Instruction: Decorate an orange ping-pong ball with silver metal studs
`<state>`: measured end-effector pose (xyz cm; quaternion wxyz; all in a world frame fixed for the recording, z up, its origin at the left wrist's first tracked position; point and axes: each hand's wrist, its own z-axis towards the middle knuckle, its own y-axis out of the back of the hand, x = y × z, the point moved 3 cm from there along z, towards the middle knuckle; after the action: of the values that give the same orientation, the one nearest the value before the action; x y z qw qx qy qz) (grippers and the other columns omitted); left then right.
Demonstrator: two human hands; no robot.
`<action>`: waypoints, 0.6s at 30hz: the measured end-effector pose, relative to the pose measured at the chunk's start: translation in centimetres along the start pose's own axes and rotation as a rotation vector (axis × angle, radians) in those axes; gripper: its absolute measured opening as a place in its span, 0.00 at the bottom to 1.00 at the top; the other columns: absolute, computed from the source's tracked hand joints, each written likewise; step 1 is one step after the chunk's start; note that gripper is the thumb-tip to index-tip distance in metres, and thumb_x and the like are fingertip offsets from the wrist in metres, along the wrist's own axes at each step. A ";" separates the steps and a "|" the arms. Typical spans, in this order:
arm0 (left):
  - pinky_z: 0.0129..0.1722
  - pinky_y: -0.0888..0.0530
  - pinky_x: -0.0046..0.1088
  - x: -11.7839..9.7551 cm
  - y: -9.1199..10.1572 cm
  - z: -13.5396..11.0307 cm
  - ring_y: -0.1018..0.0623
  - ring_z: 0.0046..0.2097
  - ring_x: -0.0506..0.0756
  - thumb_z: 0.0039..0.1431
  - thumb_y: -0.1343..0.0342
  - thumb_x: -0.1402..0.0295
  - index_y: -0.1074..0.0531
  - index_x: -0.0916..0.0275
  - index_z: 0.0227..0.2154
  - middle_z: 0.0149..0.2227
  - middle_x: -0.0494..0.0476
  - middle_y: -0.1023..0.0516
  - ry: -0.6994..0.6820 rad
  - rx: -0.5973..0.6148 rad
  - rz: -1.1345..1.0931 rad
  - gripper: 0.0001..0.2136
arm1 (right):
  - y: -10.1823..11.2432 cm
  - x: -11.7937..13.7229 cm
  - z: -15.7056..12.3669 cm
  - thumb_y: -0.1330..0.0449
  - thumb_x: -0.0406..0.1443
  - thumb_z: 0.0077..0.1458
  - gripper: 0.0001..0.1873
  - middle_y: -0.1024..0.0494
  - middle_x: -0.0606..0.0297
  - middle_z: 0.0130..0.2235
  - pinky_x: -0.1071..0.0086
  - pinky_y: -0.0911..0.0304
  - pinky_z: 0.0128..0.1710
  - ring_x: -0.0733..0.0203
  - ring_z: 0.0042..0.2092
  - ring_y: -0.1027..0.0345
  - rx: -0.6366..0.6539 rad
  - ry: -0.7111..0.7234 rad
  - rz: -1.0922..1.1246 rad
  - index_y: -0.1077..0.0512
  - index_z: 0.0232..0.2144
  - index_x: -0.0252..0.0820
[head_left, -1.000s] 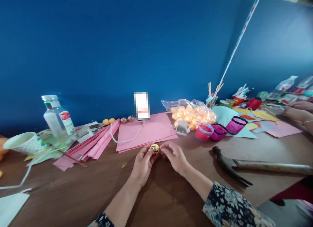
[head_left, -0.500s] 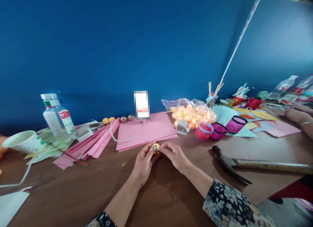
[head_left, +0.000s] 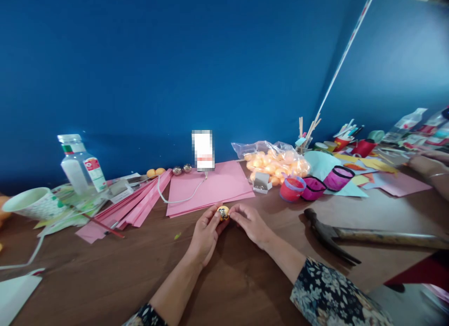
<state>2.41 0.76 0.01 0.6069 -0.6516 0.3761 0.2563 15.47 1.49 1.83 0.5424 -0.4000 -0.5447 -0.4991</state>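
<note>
My left hand (head_left: 206,232) is closed around a small orange ball (head_left: 223,209) whose near side is dotted with shiny metal studs. At the ball's right edge, the thumb and forefinger of my right hand (head_left: 251,225) are pinched together; whatever lies between the fingertips is too small to make out. Behind the hands lie sheets of pink paper (head_left: 213,188). A small open box (head_left: 262,183) of tiny metal pieces sits beyond my right hand, in front of a clear bag of orange balls (head_left: 271,162). Two metallic-looking balls (head_left: 182,169) rest by the wall.
On the right lies a claw hammer (head_left: 351,235), with red and magenta cups (head_left: 312,188) behind it. To the left are pink paper strips (head_left: 133,209), a plastic bottle (head_left: 80,167) and a paper cup (head_left: 35,203). Another person's hand (head_left: 428,164) shows at the far right.
The ball has turned slightly between my fingers, and its studs catch the light differently. Both hands stay in nearly the same place.
</note>
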 end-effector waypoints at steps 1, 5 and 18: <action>0.50 0.36 0.35 0.0 0.0 0.0 0.29 0.42 0.50 0.51 0.46 0.69 0.30 0.62 0.40 0.40 0.55 0.28 -0.001 0.002 -0.001 0.12 | 0.0 0.0 0.0 0.45 0.39 0.49 0.09 0.32 0.69 0.25 0.74 0.45 0.28 0.69 0.26 0.43 0.003 0.005 0.000 0.32 0.28 0.39; 0.50 0.36 0.35 0.0 0.0 0.0 0.29 0.42 0.50 0.50 0.46 0.69 0.30 0.62 0.40 0.40 0.55 0.27 -0.001 -0.002 -0.010 0.13 | 0.0 0.0 0.0 0.46 0.39 0.50 0.08 0.33 0.70 0.25 0.74 0.45 0.28 0.69 0.26 0.43 0.014 0.010 -0.005 0.32 0.28 0.39; 0.49 0.36 0.35 -0.1 -0.1 0.1 0.29 0.44 0.53 0.47 0.43 0.69 0.29 0.62 0.40 0.40 0.56 0.26 -0.001 -0.027 -0.001 0.14 | 0.0 0.0 0.1 0.45 0.41 0.49 0.10 0.31 0.68 0.26 0.74 0.43 0.28 0.68 0.28 0.40 0.006 -0.020 0.015 0.31 0.27 0.38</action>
<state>2.45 0.82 0.09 0.5983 -0.6599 0.3716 0.2615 15.41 1.56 1.79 0.5418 -0.4075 -0.5485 -0.4894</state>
